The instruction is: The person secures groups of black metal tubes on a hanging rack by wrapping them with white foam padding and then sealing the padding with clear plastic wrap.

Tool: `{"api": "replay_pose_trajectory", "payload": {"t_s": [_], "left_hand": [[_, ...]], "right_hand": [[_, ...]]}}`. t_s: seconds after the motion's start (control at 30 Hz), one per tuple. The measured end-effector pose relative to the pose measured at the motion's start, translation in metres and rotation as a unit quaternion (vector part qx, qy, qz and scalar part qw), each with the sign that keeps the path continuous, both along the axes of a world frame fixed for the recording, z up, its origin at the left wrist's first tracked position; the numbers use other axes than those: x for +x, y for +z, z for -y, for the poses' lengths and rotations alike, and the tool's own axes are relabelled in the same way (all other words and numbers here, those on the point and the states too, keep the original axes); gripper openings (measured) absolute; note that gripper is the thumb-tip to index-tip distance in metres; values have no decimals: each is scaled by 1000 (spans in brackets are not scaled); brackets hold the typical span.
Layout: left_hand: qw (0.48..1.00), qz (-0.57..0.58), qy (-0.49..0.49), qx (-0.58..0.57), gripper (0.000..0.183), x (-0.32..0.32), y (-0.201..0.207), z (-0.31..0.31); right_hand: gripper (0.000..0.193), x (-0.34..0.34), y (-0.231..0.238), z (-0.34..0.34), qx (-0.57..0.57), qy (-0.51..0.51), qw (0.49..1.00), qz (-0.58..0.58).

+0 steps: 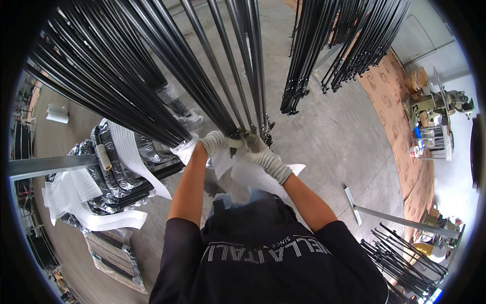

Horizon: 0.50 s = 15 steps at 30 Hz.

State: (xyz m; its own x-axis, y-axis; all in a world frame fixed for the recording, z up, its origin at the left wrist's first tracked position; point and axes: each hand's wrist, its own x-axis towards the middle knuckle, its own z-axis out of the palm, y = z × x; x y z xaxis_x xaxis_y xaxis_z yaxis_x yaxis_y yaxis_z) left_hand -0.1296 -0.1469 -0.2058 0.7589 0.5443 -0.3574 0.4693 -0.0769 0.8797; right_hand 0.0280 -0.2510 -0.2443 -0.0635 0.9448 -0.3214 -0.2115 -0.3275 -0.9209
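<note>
Long black metal tubes (195, 76) hang in front of me, their lower ends bunched together between my hands. My left hand (216, 142), in a ribbed whitish work glove, is closed at the left side of these ends. My right hand (264, 156), gloved alike, closes in from the right, just under small black fittings on the tube ends. A white foam sheet (258, 175) hangs below both hands and seems gripped in them against the tubes. The fingertips partly hide behind the gloves and tube ends.
At left, plastic-wrapped black frames (109, 175) carry loose white foam strips (136, 157) and a small roll (104, 157). More black tubes (311, 55) hang at the far right. A grey metal beam (53, 165) juts in at left. Bent black tubes (405, 258) rest lower right.
</note>
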Motion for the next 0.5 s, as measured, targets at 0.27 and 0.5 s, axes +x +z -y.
{"api": "replay_pose_trajectory", "payload": {"t_s": [0.27,0.5], "left_hand": [[994,32,21,-101,28,-8,17,0],[982,-149,-93,63,31,3,57,1]], "right_hand": [[28,-19,43,44,-156,-146,977,24],[19,-64,11,60,-35,-213,976,-21]]}}
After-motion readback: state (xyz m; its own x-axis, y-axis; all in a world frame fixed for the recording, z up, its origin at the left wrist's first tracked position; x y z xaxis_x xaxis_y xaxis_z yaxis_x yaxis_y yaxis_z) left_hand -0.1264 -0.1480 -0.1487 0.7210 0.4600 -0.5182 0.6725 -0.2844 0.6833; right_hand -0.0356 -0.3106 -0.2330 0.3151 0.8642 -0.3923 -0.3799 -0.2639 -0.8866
